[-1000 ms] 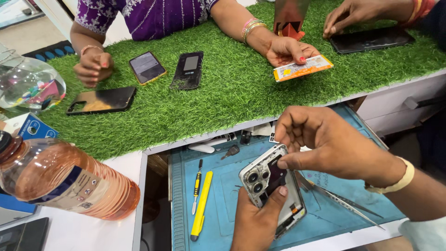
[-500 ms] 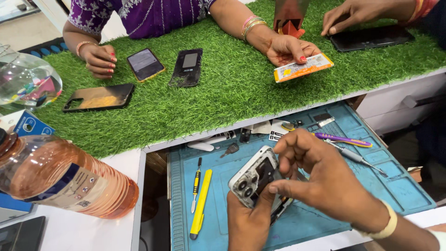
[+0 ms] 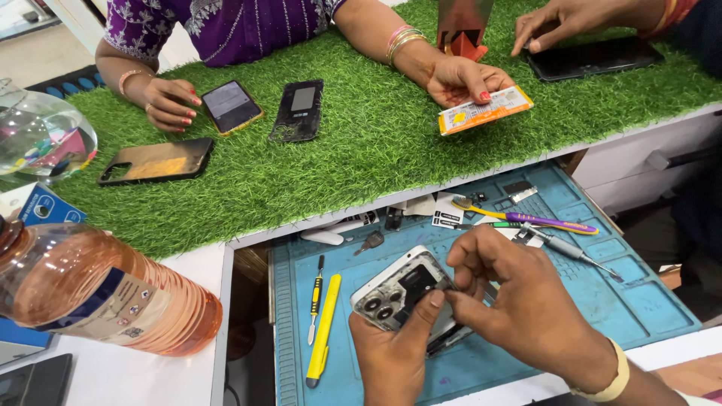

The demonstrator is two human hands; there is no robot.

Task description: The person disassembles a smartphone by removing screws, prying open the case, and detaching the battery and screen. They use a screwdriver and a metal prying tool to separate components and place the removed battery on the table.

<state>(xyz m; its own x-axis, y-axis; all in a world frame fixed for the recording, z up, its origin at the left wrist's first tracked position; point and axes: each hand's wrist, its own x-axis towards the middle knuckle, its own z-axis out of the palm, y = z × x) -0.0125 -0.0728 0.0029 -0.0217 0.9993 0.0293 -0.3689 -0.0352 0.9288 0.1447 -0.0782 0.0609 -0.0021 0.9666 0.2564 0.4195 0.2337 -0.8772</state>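
White opened phone [image 3: 402, 297], camera lenses showing, in both hands.

Orange-and-white flat packet [image 3: 485, 110] on green turf; dark phone screen [image 3: 230, 104] further left.

My left hand [image 3: 395, 353] comes up from the bottom edge of the frame, palm up, thumb stretched toward centre. My right hand [image 3: 519, 301] reaches in from the lower right — fingers curled, fingertips [image 3: 453, 284] pinched together just above the left thumb — wrist banded.
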